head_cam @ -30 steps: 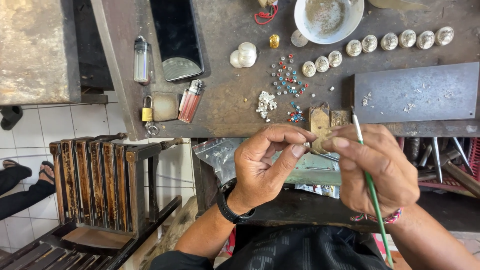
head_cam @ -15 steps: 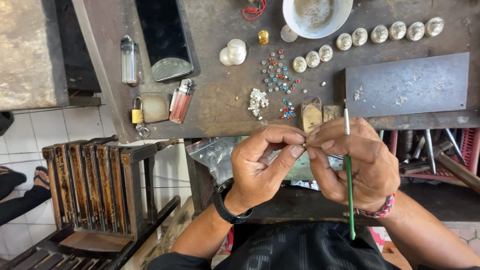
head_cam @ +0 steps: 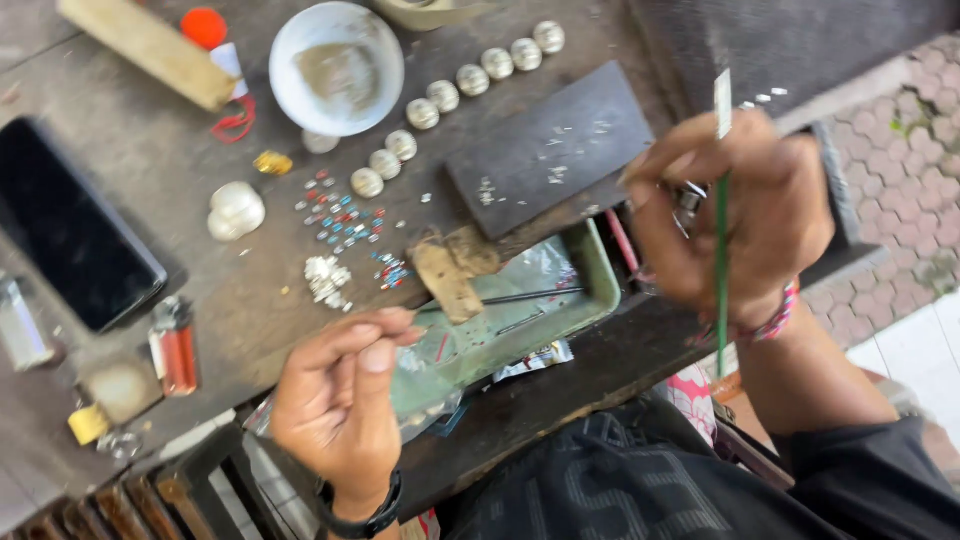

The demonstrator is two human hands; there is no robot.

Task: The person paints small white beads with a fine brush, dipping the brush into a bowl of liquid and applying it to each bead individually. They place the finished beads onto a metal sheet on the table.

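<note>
The right hand (head_cam: pixel 740 215) is clamped on a thin green brush (head_cam: pixel 721 250), upright, well right of the dark slate slab (head_cam: pixel 545 145). The left hand (head_cam: pixel 340 400), fingertips pinched together, hovers before the green tray (head_cam: pixel 598 275); a red lighter (head_cam: pixel 177 352) lies left of it.

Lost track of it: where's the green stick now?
In the head view it stands upright at the right, pinched in the right hand: the green stick sits beside the dark slab.

Soft daylight; motion blur throughout.

right hand (head_cam: pixel 740 215) gripping green brush (head_cam: pixel 721 240), workbench (head_cam: pixel 170 170)
</note>
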